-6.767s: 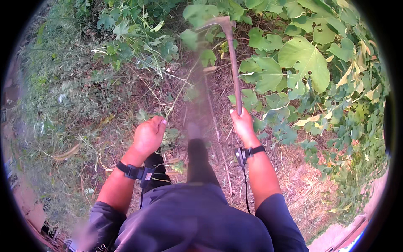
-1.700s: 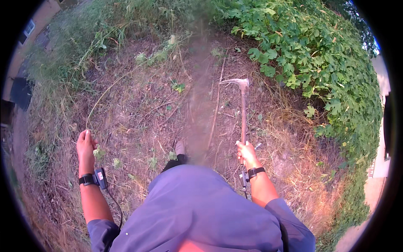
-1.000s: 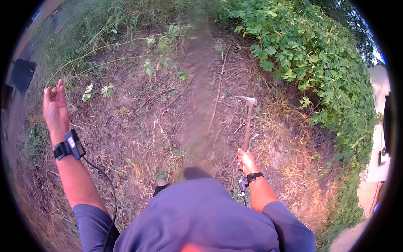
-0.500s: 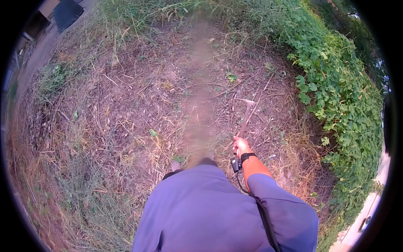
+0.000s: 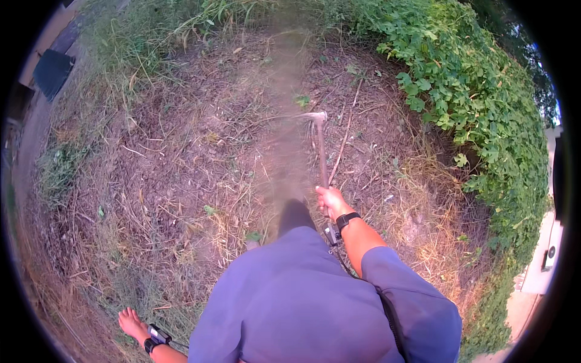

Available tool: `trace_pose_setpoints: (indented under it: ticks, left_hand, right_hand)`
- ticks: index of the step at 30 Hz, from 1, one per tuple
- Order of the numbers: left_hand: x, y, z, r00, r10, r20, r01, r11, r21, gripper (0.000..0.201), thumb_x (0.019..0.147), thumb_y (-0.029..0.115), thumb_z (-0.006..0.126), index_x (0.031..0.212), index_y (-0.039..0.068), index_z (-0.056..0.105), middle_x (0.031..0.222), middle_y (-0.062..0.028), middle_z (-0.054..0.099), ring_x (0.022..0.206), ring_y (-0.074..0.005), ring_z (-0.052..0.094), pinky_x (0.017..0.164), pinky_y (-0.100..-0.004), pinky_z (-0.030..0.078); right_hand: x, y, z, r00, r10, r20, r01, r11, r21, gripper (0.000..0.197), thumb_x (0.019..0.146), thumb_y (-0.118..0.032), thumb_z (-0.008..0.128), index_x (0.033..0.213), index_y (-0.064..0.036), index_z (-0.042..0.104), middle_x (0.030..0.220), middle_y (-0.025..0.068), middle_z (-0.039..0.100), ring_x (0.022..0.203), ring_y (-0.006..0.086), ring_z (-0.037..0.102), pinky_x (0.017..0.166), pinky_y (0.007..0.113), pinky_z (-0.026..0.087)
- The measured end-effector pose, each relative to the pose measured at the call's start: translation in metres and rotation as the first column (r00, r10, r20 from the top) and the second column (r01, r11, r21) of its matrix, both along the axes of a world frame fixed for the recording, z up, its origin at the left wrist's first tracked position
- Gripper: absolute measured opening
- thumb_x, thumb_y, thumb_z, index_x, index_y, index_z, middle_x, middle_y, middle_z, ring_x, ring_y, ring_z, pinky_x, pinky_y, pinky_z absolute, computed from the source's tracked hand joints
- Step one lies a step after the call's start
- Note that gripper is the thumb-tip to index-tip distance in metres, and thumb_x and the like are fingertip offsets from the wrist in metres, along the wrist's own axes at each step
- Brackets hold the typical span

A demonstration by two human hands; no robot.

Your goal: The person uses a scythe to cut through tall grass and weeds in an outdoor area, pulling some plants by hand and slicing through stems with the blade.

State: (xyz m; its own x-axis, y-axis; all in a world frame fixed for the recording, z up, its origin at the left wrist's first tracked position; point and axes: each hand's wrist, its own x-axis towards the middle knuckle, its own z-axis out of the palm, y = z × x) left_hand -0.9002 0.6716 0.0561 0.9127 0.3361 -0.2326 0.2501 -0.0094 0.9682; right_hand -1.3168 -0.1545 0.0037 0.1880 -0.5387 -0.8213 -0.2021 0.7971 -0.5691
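Observation:
My right hand (image 5: 330, 201) is closed around the wooden handle of a hoe (image 5: 322, 148), held out in front of my legs. Its narrow head sits at the far end and points left over the soil. A blurred vertical streak partly covers the blade's tip, and I cannot tell whether it touches the ground. At the lower left, my left hand (image 5: 131, 322) is out to the side over weeds, its fingers loosely extended and nothing seen in them. Both wrists wear a dark strap with a small device.
Dry stalks and cut stems (image 5: 181, 163) litter the bare soil. A dense leafy green vine (image 5: 484, 115) lines the right side, and tall grass (image 5: 151, 42) grows at the far edge. A dark container (image 5: 53, 74) stands far left. One thin stick (image 5: 346, 133) lies beside the hoe.
My right hand and the hoe have shifted left and slightly away from me. My left hand has come into view at the lower left. The whole view has turned a little.

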Motion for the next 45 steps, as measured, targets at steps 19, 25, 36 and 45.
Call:
trace_pose_setpoints:
  ticks: [19, 25, 36, 45]
  left_hand:
    - [-0.011, -0.893, 0.011, 0.492, -0.771, -0.405, 0.868, 0.397, 0.298, 0.053, 0.097, 0.017, 0.055, 0.143, 0.002, 0.035, 0.110, -0.0110, 0.060, 0.090, -0.0171, 0.065, 0.061, -0.0277, 0.053]
    - [0.024, -1.051, -0.010, 0.362, -0.823, -0.438, 0.921, 0.243, 0.304, 0.053, 0.096, 0.017, 0.055, 0.143, 0.000, 0.036, 0.113, -0.0138, 0.061, 0.090, -0.0197, 0.066, 0.062, -0.0292, 0.053]
    - [0.103, -1.374, -0.010, 0.038, -0.928, -0.370, 0.976, -0.044, 0.212, 0.052, 0.092, 0.017, 0.057, 0.138, -0.003, 0.042, 0.107, -0.0148, 0.064, 0.077, -0.0157, 0.064, 0.060, -0.0282, 0.052]
    - [0.072, -1.558, 0.013, -0.122, -0.907, -0.402, 0.967, -0.200, 0.159, 0.051, 0.094, 0.019, 0.058, 0.137, -0.003, 0.044, 0.109, -0.0166, 0.066, 0.083, -0.0183, 0.066, 0.070, -0.0293, 0.053]
  right_hand:
    - [-0.213, -0.154, -0.056, 0.822, -0.388, -0.417, 0.484, 0.862, 0.153, 0.017, 0.093, -0.018, 0.060, 0.081, -0.0076, 0.052, 0.052, 0.0016, 0.043, 0.040, 0.0148, 0.042, 0.036, 0.033, 0.034]
    - [-0.159, -0.253, -0.052, 0.813, -0.467, -0.349, 0.536, 0.833, 0.134, 0.019, 0.093, -0.020, 0.060, 0.083, -0.0091, 0.050, 0.053, 0.0004, 0.044, 0.040, 0.0137, 0.041, 0.036, 0.031, 0.034]
    - [-0.038, -0.455, -0.006, 0.771, -0.575, -0.273, 0.596, 0.803, -0.007, 0.020, 0.090, -0.018, 0.065, 0.091, -0.0084, 0.048, 0.056, -0.0008, 0.045, 0.041, 0.0125, 0.043, 0.036, 0.030, 0.035]
    - [-0.020, -0.614, 0.047, 0.782, -0.519, -0.346, 0.504, 0.852, -0.140, 0.019, 0.091, -0.020, 0.063, 0.086, -0.0083, 0.049, 0.057, -0.0011, 0.045, 0.042, 0.0108, 0.043, 0.036, 0.029, 0.037]
